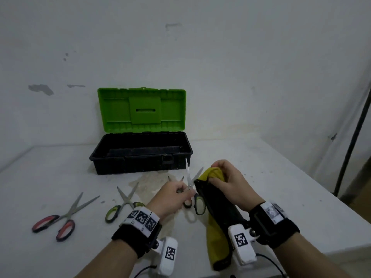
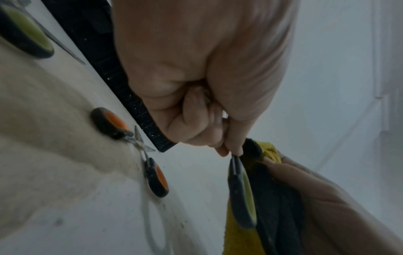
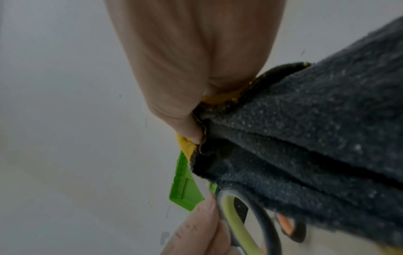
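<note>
My left hand (image 1: pixel 183 190) pinches a pair of green-and-black-handled scissors (image 1: pixel 199 203) near the pivot, above the white table (image 1: pixel 261 177). Their blades (image 1: pixel 188 171) stand spread and point up and away. My right hand (image 1: pixel 224 177) grips a bunched yellow-and-dark cloth (image 1: pixel 218 227) right beside the right blade, and the cloth hangs down to the table. In the left wrist view the fingers (image 2: pixel 231 146) pinch the scissors (image 2: pixel 242 198) next to the cloth (image 2: pixel 270 151). In the right wrist view the right hand (image 3: pixel 191 86) clutches the cloth (image 3: pixel 305 138) over the scissors' handle loop (image 3: pixel 237 222).
An open toolbox (image 1: pixel 140 157) with a black base and a raised green lid (image 1: pixel 141 109) stands behind the hands. On the table lie red-handled scissors (image 1: pixel 60 219), green-handled scissors (image 1: pixel 122 203), and small orange-handled scissors (image 2: pixel 156 177) under the left hand. A dark pole (image 1: pixel 353 137) stands at right.
</note>
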`<control>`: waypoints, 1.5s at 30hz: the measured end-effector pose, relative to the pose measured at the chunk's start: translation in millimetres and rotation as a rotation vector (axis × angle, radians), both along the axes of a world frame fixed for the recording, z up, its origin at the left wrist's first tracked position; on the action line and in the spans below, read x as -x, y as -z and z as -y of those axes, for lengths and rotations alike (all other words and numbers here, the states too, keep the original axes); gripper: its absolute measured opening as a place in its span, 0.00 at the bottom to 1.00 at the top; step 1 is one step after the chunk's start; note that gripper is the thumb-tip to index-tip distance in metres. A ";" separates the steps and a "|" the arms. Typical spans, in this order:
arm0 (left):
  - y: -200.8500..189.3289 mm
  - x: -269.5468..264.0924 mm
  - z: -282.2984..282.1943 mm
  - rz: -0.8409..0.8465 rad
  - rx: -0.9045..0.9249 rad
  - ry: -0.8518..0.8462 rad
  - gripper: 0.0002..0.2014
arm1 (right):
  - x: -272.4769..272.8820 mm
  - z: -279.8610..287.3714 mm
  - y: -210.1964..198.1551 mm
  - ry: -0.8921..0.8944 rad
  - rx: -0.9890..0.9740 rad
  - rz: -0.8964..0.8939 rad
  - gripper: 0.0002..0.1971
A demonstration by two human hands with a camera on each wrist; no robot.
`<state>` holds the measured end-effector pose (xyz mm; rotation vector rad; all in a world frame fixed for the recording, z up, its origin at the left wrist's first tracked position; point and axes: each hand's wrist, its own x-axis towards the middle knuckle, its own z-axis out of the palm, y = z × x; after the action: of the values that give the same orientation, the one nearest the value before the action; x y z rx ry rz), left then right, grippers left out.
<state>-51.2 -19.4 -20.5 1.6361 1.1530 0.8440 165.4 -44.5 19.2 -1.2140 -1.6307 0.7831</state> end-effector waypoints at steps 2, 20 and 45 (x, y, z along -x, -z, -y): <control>0.6 -1.7 -0.7 -0.014 -0.027 -0.012 0.19 | 4.2 1.1 -1.3 0.004 -0.041 0.044 0.13; -11.3 -5.9 0.2 0.022 -0.093 -0.086 0.16 | 1.7 -3.0 -4.0 0.162 -0.061 0.051 0.09; -6.9 -18.0 -0.1 0.030 -0.060 -0.062 0.16 | 20.2 0.8 9.3 0.212 -0.305 0.234 0.06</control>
<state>-33.3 -19.3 -13.6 1.6375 1.1725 0.9483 145.1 -45.3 10.0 -1.2640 -1.6996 0.2551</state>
